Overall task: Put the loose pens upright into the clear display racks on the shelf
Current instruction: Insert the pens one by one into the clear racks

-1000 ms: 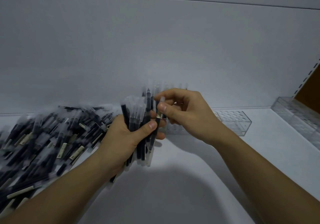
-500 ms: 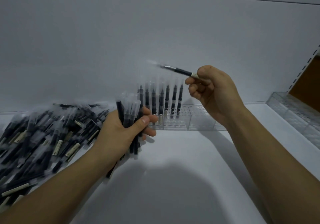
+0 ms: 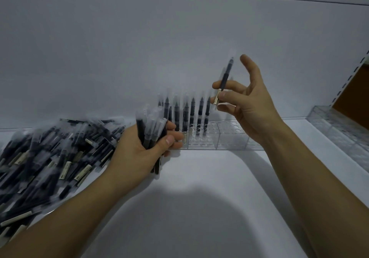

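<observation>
The right hand (image 3: 246, 106) pinches a single pen (image 3: 225, 78) between the thumb and a curled finger, with the forefinger raised and straight above them. This pen stands almost upright in the air, its clear cap at the top and its labelled lower end beside the thumb, above the clear rack (image 3: 229, 138) and just right of the row of pens (image 3: 192, 114) already standing in the rack's left holes. It is not in any hole. The rack sits at the far edge of the white shelf (image 3: 199, 198), against the back panel (image 3: 159, 38). The left hand (image 3: 139, 152) is wrapped around a bundle of pens (image 3: 152, 128), held upright just left of the rack and close in front of the standing row. Further left, a big pile of loose pens (image 3: 50, 158) lies flat across the shelf. A second clear rack (image 3: 343, 132) runs along the right side, well apart from both hands.
</observation>
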### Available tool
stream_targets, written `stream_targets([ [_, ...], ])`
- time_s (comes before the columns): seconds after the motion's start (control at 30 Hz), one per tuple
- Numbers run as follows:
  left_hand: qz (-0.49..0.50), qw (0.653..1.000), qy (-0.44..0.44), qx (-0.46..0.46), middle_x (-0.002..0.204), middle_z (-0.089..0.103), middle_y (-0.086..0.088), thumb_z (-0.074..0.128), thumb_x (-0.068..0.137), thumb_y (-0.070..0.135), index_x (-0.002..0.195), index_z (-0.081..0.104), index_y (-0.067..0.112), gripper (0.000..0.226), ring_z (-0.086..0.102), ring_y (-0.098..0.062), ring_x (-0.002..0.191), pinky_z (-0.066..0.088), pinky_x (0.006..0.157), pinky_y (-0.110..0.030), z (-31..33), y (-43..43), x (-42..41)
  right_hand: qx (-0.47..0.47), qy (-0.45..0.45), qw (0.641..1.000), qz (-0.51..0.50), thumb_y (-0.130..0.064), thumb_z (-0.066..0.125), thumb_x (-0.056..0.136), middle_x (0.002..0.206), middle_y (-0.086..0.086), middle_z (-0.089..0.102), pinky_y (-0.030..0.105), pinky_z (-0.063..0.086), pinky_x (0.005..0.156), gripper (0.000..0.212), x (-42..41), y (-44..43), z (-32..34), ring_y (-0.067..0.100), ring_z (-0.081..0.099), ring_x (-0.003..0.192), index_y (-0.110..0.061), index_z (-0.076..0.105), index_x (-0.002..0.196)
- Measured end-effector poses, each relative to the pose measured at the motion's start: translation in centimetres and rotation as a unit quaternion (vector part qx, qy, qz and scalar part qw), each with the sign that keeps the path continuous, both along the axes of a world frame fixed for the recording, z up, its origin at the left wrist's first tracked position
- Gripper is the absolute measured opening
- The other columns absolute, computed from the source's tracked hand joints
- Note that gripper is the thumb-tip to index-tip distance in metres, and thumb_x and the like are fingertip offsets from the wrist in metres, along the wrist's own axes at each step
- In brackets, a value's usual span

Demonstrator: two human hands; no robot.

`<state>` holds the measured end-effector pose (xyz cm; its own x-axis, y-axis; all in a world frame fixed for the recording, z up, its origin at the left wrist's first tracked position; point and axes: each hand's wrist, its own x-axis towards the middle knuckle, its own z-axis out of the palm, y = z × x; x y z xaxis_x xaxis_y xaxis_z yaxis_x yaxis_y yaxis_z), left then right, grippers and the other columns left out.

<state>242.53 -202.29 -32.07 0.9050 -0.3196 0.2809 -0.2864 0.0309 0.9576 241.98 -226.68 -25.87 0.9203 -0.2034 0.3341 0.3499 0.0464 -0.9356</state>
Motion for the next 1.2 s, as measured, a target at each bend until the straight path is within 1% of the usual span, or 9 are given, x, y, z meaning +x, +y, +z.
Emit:
stream_targets([
  [0.1, -0.005, 1.000, 0.008, -0.017, 0.097, 0.079, -0.003, 0.064, 0.090, 0.010, 0.109, 0.066, 0.009, 0.019, 0.076, -0.021, 0.089, 0.063, 0.075, -0.043, -0.2, -0.2, -0.1, -0.020, -0.008, 1.000, -0.011, 0.012, 0.070, 0.087, 0.101, 0.014, 0.072, 0.037, 0.060, 0.081, 0.098, -0.1, -0.1, 0.1, 0.027, 0.073, 0.084, -0.042, 0.026, 0.156],
  [0.2, -0.015, 0.999, 0.026, -0.044, 0.093, 0.078, -0.008, 0.064, 0.083, 0.017, 0.106, 0.066, 0.007, 0.025, 0.076, -0.023, 0.087, 0.063, 0.077, -0.040, -0.3, -0.4, -0.2, -0.029, -0.024, 0.998, -0.042, 0.012, 0.074, 0.084, 0.099, 0.013, 0.073, 0.044, 0.062, 0.086, 0.097, -0.1, -0.2, 0.1, 0.029, 0.074, 0.087, -0.040, 0.029, 0.153],
  [0.4, -0.028, 0.998, 0.035, -0.052, 0.090, 0.076, -0.015, 0.067, 0.081, 0.021, 0.100, 0.069, 0.009, 0.023, 0.075, -0.030, 0.088, 0.060, 0.073, -0.039, -1.2, -0.4, 0.2, -0.020, -0.030, 0.998, -0.053, 0.013, 0.075, 0.083, 0.089, 0.010, 0.074, 0.041, 0.063, 0.080, 0.117, 0.2, -0.3, -0.4, 0.030, 0.076, 0.082, -0.050, 0.012, 0.159],
  [0.5, -0.027, 0.997, 0.047, -0.055, 0.089, 0.075, -0.017, 0.067, 0.080, 0.021, 0.099, 0.070, 0.014, 0.020, 0.074, -0.035, 0.086, 0.056, 0.074, -0.044, -1.4, -0.5, 0.5, -0.040, -0.027, 0.997, -0.052, 0.007, 0.073, 0.089, 0.085, 0.011, 0.074, 0.039, 0.063, 0.077, 0.100, 0.1, -0.3, -0.4, 0.033, 0.077, 0.082, -0.047, 0.022, 0.156],
  [0.67, -0.028, 0.997, 0.045, -0.049, 0.091, 0.075, -0.018, 0.065, 0.084, 0.020, 0.100, 0.072, 0.025, 0.018, 0.073, -0.039, 0.084, 0.057, 0.084, -0.061, -1.2, -0.5, 0.6, -0.036, -0.042, 0.993, -0.108, -0.005, 0.060, 0.102, 0.086, 0.012, 0.075, 0.043, 0.064, 0.081, 0.042, 0.4, -0.3, -0.5, 0.031, 0.078, 0.083, -0.023, 0.050, 0.139],
  [0.83, -0.024, 0.998, 0.043, -0.041, 0.090, 0.075, -0.017, 0.064, 0.087, 0.017, 0.101, 0.070, 0.020, 0.015, 0.073, -0.039, 0.081, 0.056, 0.082, -0.065, -1.1, -0.4, 0.4, -0.006, -0.084, 0.984, -0.159, -0.003, 0.059, 0.102, 0.093, 0.016, 0.074, 0.037, 0.064, 0.076, 0.036, 0.3, -0.7, 0.0, 0.030, 0.078, 0.083, -0.017, 0.053, 0.135],
  [0.93, -0.021, 0.998, 0.041, -0.029, 0.091, 0.075, -0.016, 0.063, 0.088, 0.016, 0.107, 0.067, 0.013, 0.019, 0.074, -0.038, 0.081, 0.057, 0.082, -0.064, -1.0, -0.4, 0.3, -0.039, -0.090, 0.980, -0.173, 0.000, 0.059, 0.102, 0.105, 0.018, 0.071, 0.041, 0.064, 0.080, 0.037, 0.4, -0.9, 0.0, 0.028, 0.078, 0.086, -0.018, 0.054, 0.135],
  [1.07, -0.016, 0.999, 0.033, -0.027, 0.095, 0.077, -0.011, 0.064, 0.084, 0.022, 0.112, 0.064, 0.009, 0.031, 0.075, -0.034, 0.077, 0.061, 0.076, -0.059, -0.4, -0.5, 0.0, -0.076, -0.098, 0.974, -0.189, 0.006, 0.059, 0.100, 0.107, 0.018, 0.069, 0.042, 0.065, 0.082, 0.038, 0.6, -0.5, -0.6, 0.024, 0.078, 0.090, -0.018, 0.056, 0.129],
  [1.2, -0.008, 0.999, 0.022, -0.048, 0.096, 0.078, -0.008, 0.062, 0.084, 0.019, 0.111, 0.063, -0.002, 0.034, 0.075, -0.029, 0.074, 0.062, 0.061, -0.034, 0.1, -0.6, 0.0, -0.089, -0.093, 0.972, -0.197, 0.008, 0.059, 0.099, 0.108, 0.018, 0.069, 0.040, 0.064, 0.083, 0.038, 0.7, -0.4, -1.0, 0.021, 0.078, 0.090, -0.018, 0.056, 0.126],
])
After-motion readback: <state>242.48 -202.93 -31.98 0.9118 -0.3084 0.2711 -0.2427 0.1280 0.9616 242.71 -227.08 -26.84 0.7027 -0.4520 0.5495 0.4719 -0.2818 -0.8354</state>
